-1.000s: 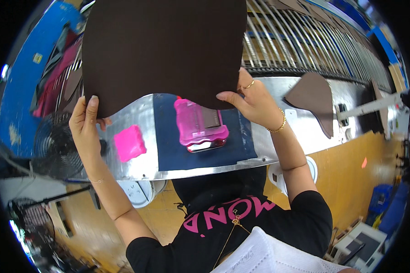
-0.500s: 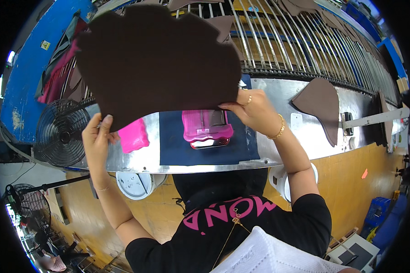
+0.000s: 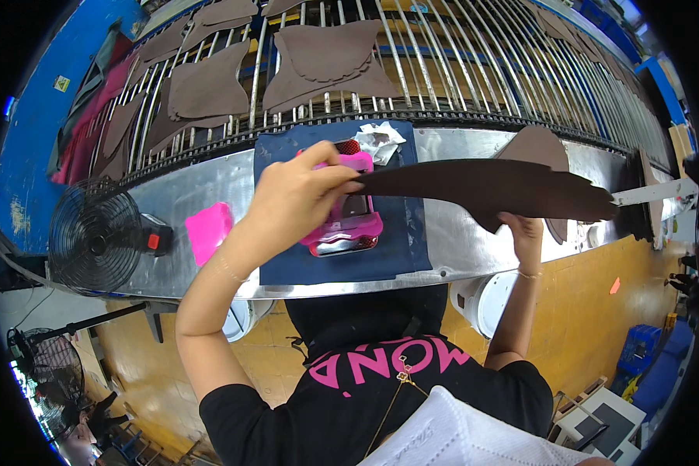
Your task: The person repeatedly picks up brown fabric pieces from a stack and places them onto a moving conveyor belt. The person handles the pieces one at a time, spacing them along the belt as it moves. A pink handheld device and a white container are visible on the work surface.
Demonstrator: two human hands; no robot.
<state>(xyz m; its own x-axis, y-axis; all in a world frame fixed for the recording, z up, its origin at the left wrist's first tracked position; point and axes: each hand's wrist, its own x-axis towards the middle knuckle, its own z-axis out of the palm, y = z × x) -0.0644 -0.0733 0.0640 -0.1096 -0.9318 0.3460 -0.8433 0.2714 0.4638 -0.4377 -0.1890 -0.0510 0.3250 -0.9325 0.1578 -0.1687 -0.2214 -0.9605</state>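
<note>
A dark brown cut sheet piece with a notched edge is held up over the right half of the metal table, tilted so that it looks narrow. At its left end my left hand pinches the corner between thumb and fingers. My right hand grips its lower edge farther right; some of those fingers are hidden behind the sheet. Under and beside my left hand, a pink plastic device lies on a dark blue mat. Crumpled white paper rests at the mat's far edge.
Beyond the table runs a rack of metal bars with several brown pieces on it. Another brown piece lies behind the held one. To the left are a pink block and a black fan. White buckets stand below.
The brown sheet has swung from the upper left to the right and turned nearly edge-on. My left hand has moved right, over the pink device; my right hand has moved right and nearer me.
</note>
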